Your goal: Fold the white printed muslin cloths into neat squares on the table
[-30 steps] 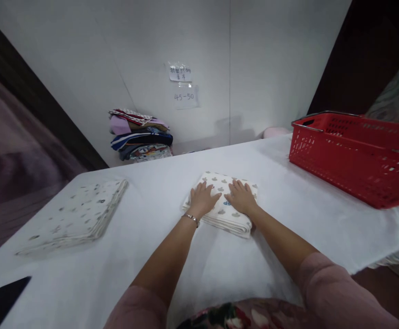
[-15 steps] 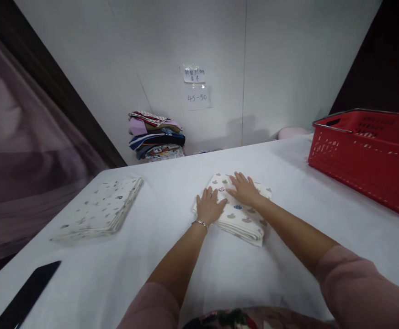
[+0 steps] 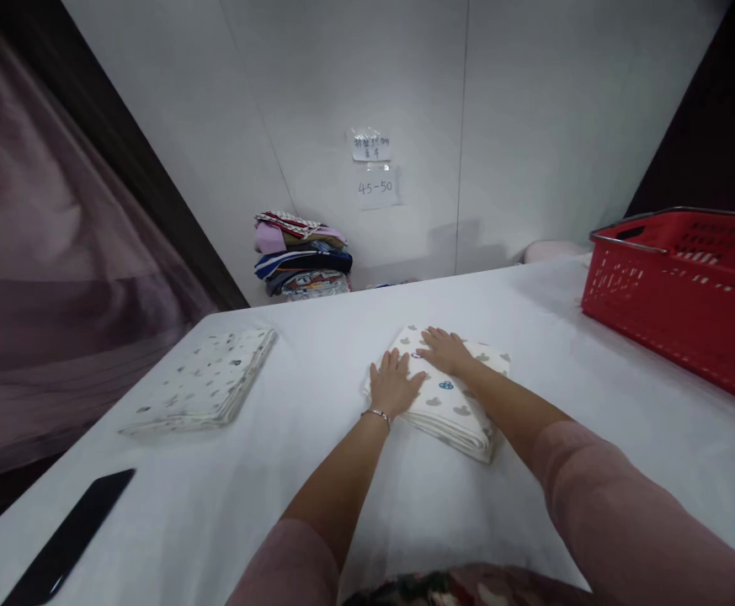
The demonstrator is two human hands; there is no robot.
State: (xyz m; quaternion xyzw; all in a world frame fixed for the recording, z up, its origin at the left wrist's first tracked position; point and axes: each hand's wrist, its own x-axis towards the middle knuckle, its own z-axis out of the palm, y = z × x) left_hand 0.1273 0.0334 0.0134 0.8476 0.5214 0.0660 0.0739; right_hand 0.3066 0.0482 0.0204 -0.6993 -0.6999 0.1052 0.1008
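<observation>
A folded cream cloth [image 3: 449, 408] with grey-brown prints and a blue mark lies on the white table, its layered edge towards me. My left hand [image 3: 396, 385] rests flat on the cloth's left side, fingers spread. On the cloth's far part lies my right hand [image 3: 446, 349], palm down with its fingers stretched out. Neither hand grasps anything. To the left, a second folded cloth [image 3: 206, 379], cream with small dark prints, sits apart from both hands.
A red plastic basket [image 3: 683, 303] with a metal handle stands at the right. On the table's left front lies a dark flat phone-like slab [image 3: 67, 539]. Stacked folded fabrics [image 3: 304, 261] sit beyond the far edge, against the wall. A pinkish curtain [image 3: 57, 278] hangs at the left.
The whole view has shifted slightly, so things appear farther right. My right hand has slid a little to the left over the cloth; my left hand stays flat on it.
</observation>
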